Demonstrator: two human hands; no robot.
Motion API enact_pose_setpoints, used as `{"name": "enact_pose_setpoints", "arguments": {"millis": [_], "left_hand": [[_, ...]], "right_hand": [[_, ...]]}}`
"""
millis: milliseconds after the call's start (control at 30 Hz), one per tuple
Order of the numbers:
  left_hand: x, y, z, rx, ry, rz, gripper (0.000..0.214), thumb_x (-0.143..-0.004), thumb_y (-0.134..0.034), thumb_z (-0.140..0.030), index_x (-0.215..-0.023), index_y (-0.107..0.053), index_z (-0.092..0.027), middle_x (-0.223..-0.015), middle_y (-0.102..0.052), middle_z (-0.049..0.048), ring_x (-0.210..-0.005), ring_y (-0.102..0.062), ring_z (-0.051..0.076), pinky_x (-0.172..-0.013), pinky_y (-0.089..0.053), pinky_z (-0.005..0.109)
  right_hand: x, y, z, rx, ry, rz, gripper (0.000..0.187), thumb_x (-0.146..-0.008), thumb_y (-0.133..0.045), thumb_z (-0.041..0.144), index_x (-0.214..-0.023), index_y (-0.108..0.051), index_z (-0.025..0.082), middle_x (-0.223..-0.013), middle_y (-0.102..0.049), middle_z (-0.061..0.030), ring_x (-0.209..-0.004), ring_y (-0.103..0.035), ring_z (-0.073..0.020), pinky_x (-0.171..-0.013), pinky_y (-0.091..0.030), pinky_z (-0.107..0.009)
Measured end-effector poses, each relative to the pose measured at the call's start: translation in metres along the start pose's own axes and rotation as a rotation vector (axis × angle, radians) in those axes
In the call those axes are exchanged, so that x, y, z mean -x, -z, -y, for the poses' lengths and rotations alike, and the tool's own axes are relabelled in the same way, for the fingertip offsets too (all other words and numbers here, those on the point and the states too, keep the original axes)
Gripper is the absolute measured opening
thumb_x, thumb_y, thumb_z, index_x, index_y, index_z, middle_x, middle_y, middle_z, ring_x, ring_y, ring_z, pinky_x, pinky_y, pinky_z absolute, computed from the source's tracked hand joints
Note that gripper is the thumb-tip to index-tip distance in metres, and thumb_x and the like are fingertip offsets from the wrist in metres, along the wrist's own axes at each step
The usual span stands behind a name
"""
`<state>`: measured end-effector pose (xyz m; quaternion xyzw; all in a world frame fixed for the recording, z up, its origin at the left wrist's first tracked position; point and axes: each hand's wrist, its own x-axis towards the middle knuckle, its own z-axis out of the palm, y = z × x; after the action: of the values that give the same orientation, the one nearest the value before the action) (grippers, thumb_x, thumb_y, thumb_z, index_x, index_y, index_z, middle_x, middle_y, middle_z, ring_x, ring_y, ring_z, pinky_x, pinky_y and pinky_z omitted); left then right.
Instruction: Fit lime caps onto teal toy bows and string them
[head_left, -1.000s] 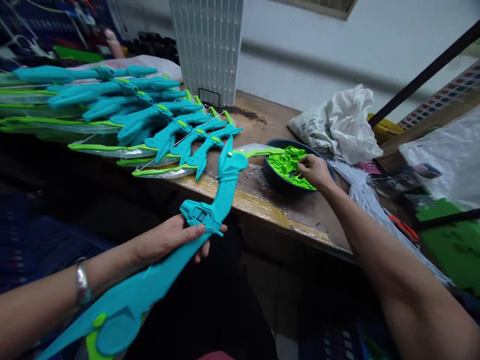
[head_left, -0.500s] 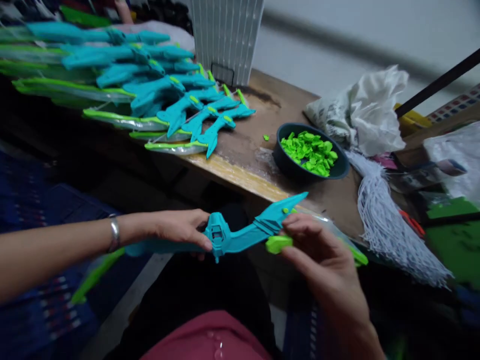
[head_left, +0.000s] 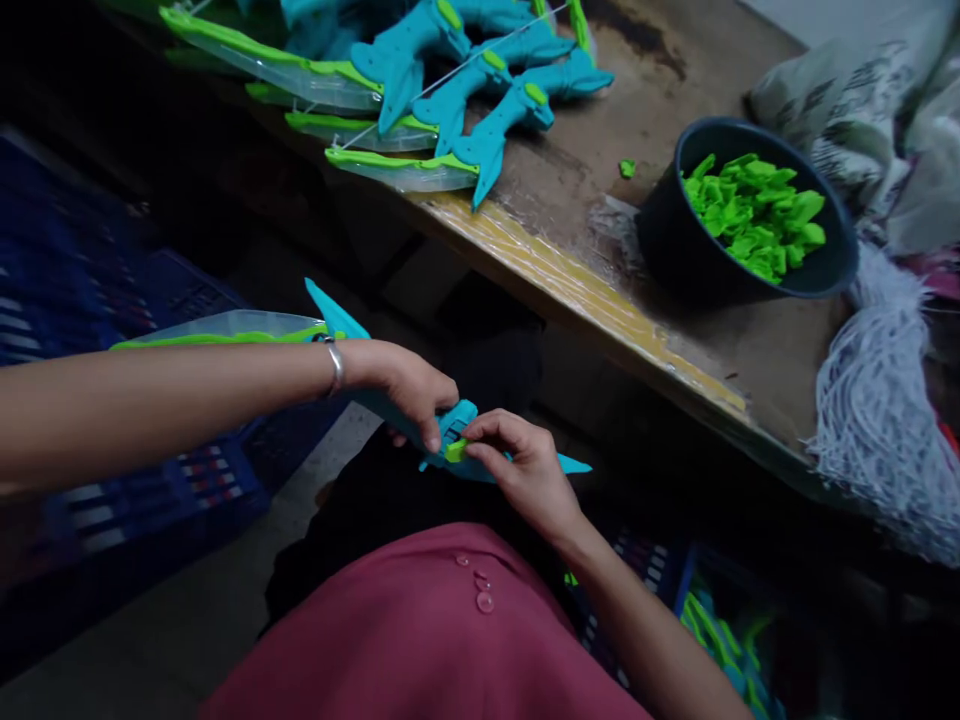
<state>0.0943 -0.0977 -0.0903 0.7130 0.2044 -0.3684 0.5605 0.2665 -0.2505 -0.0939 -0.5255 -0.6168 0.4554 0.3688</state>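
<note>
My left hand (head_left: 416, 395) is wrapped round the middle of a teal plastic toy bow (head_left: 466, 410) held over my lap. A clear-and-lime limb (head_left: 240, 328) of the bow sticks out past my left forearm. Between thumb and fingers, my right hand (head_left: 529, 465) pinches a small lime-green plastic cap (head_left: 455, 451) against the slotted middle part of the bow. Whether the cap sits in the slot, I cannot tell. Part of the bow is hidden behind my right hand, and its teal tip (head_left: 574, 464) shows beyond it.
A dark bowl (head_left: 660, 235) of green caps stands on the workbench (head_left: 592, 325), with a loose green cap (head_left: 627, 169) beside it. Several teal bows (head_left: 510, 125) lie at the back left. A bundle of white strings (head_left: 870, 390) hangs over the right edge. Blue crates (head_left: 217, 480) are below.
My right hand has brought the green cap left, from beside the bow's end to its middle part. The bow has turned, and my view has shifted down and closer to the bench.
</note>
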Motion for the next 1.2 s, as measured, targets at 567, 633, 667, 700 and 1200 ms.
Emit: {"name": "enact_pose_setpoints", "arguments": {"millis": [567, 633, 667, 700, 1200], "left_hand": [[0.002, 0.001, 0.01, -0.11, -0.062, -0.088, 0.029, -0.079, -0.073, -0.043, -0.067, -0.067, -0.018, -0.06, -0.07, 0.0044, -0.055, -0.064, 0.02, -0.052, -0.044, 0.027], [0.004, -0.004, 0.007, -0.116, -0.054, -0.112, 0.028, -0.082, -0.07, -0.042, -0.069, -0.066, -0.018, -0.058, -0.068, 0.003, -0.052, -0.063, 0.019, -0.05, -0.043, 0.027], [0.005, -0.006, 0.006, -0.123, -0.049, -0.13, 0.028, -0.082, -0.07, -0.042, -0.069, -0.065, -0.018, -0.057, -0.067, 0.0027, -0.051, -0.063, 0.019, -0.049, -0.042, 0.027], [0.005, -0.009, 0.006, -0.134, -0.045, -0.153, 0.029, -0.082, -0.07, -0.043, -0.069, -0.064, -0.018, -0.056, -0.066, 0.0027, -0.05, -0.062, 0.019, -0.049, -0.042, 0.027], [0.005, -0.022, 0.008, -0.226, -0.04, -0.267, 0.032, -0.08, -0.065, -0.046, -0.075, -0.072, -0.015, -0.071, -0.071, 0.0118, -0.058, -0.064, 0.025, -0.05, -0.04, 0.032]], "right_hand": [[-0.027, -0.009, 0.002, 0.435, 0.084, 0.078, 0.027, -0.094, -0.069, 0.027, -0.119, -0.06, 0.025, -0.114, -0.06, -0.0088, -0.099, -0.062, -0.024, -0.082, -0.054, -0.037], [-0.028, -0.006, -0.001, 0.427, 0.023, 0.088, 0.033, -0.093, -0.071, 0.034, -0.121, -0.059, 0.022, -0.111, -0.06, -0.0088, -0.09, -0.062, -0.0224, -0.077, -0.054, -0.036], [-0.029, -0.005, -0.002, 0.42, -0.013, 0.109, 0.034, -0.093, -0.071, 0.037, -0.12, -0.059, 0.022, -0.108, -0.061, -0.0081, -0.086, -0.063, -0.0215, -0.074, -0.053, -0.035], [-0.029, -0.005, -0.004, 0.411, -0.05, 0.136, 0.034, -0.093, -0.071, 0.039, -0.119, -0.06, 0.021, -0.104, -0.063, -0.0072, -0.084, -0.063, -0.0209, -0.073, -0.053, -0.034], [-0.02, -0.017, -0.014, 0.365, -0.045, 0.136, 0.03, -0.098, -0.062, 0.037, -0.123, -0.055, 0.023, -0.1, -0.063, -0.0058, -0.082, -0.062, -0.0208, -0.074, -0.052, -0.034]]}}
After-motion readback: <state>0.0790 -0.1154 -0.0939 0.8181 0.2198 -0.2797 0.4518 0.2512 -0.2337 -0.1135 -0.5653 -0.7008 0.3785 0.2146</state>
